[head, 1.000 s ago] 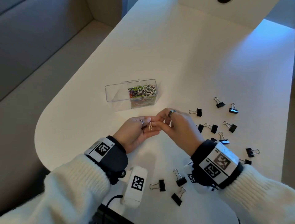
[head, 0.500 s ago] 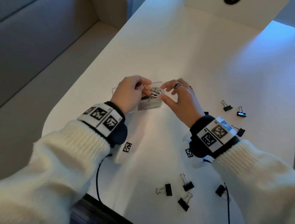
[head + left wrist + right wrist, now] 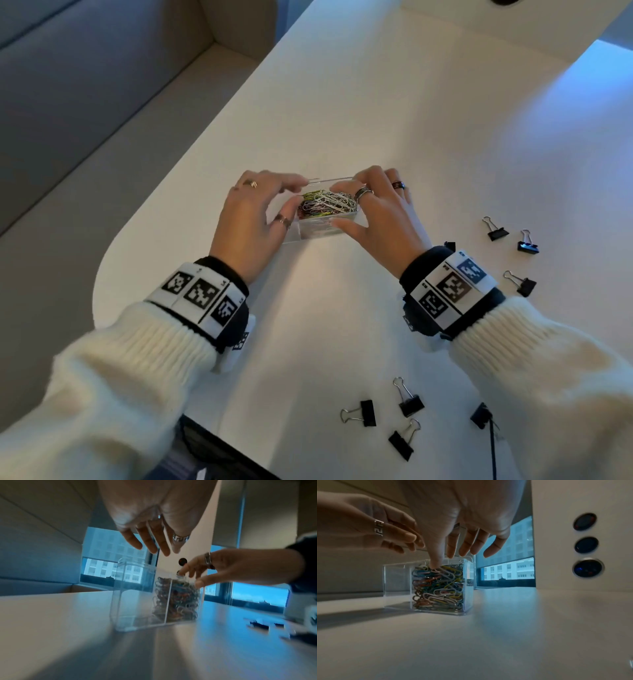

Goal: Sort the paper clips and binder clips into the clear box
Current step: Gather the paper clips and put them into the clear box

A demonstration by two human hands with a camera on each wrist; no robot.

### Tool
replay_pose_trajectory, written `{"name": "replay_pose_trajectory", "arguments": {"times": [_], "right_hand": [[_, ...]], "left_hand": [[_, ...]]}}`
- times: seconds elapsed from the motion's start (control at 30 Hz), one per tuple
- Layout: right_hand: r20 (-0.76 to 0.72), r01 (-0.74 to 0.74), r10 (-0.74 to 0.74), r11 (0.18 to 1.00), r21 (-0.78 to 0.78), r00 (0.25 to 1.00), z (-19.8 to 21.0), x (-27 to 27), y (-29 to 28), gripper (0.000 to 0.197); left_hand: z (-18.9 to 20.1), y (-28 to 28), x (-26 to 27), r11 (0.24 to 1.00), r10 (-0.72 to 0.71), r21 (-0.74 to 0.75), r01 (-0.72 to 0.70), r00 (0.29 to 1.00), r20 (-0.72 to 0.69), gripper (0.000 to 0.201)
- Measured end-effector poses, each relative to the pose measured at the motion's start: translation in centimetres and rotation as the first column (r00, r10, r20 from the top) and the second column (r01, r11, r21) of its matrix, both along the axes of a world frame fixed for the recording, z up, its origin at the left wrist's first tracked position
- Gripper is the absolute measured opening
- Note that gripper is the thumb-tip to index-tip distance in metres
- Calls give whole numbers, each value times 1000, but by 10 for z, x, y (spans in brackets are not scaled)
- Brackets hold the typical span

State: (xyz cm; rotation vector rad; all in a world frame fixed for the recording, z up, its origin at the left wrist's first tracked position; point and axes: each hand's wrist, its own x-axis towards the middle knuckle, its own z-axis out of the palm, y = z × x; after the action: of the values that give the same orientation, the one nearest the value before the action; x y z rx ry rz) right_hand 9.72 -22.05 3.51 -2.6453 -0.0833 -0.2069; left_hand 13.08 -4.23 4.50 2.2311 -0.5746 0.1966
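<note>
The clear box (image 3: 318, 233) stands mid-table with a divider. Its right compartment is packed with coloured paper clips (image 3: 325, 205); the left compartment looks empty (image 3: 397, 582). My left hand (image 3: 292, 193) hovers over the left end with straight fingers (image 3: 150, 545), holding nothing. At the right end, my right hand (image 3: 346, 205) is spread over the clips, and its thumb (image 3: 435, 562) presses on the top of the pile (image 3: 440, 588). Black binder clips lie loose on the table to the right (image 3: 497, 233) (image 3: 524, 286) and near the front edge (image 3: 366, 413).
The white table (image 3: 342, 120) has a rounded left edge (image 3: 99, 291), with a grey bench beyond it. A black cable (image 3: 493, 445) runs at the front right, beside another binder clip (image 3: 479, 414). A wall panel with round sockets (image 3: 585, 545) stands at the table's far end.
Both hands pinched a paper clip in front of the box, then carried it forward to the box. Their fingers are now spread above it with nothing pinched.
</note>
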Motion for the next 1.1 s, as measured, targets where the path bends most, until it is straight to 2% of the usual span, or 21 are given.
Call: {"name": "replay_pose_trajectory", "arguments": {"times": [0.07,0.13,0.3,0.47,0.6,0.7,0.73,0.8,0.87,1.0,1.1], "right_hand": [[23,-27,29,995,-91,999,-1,1,2,40],[44,-39,45,990,-135,998,-3,1,2,38],[25,-39,44,989,-142,999,-3,2,1,34],[51,-45,52,990,-137,997,-3,1,1,32],[96,-42,54,991,-130,994,1,-1,5,32],[141,-126,139,987,-96,980,6,-6,18,28],[115,-169,176,983,-64,978,10,-7,24,27],[-71,-220,217,975,-40,974,18,-8,39,31],[-236,-260,227,959,-117,945,20,-4,53,37],[-224,-258,219,953,-161,950,24,11,76,32],[-293,-254,186,943,-216,938,27,20,82,34]], "left_hand": [[-9,5,-6,983,58,174,-58,998,5,30],[-17,6,-10,966,85,247,-75,996,-28,39],[-23,-3,-12,980,96,183,-77,991,-95,38],[-25,-5,-10,982,94,171,-80,992,-79,38],[-18,10,-9,986,109,127,-106,994,-13,49],[-13,24,-6,975,191,121,-189,982,-7,69],[-13,27,-4,970,197,153,-187,979,-52,79],[-17,32,3,967,163,224,-122,971,-174,92],[-24,35,10,974,94,226,-33,960,-262,88],[-28,37,14,993,67,111,-36,954,-291,68],[-27,38,13,997,55,61,-38,949,-309,64]]}}
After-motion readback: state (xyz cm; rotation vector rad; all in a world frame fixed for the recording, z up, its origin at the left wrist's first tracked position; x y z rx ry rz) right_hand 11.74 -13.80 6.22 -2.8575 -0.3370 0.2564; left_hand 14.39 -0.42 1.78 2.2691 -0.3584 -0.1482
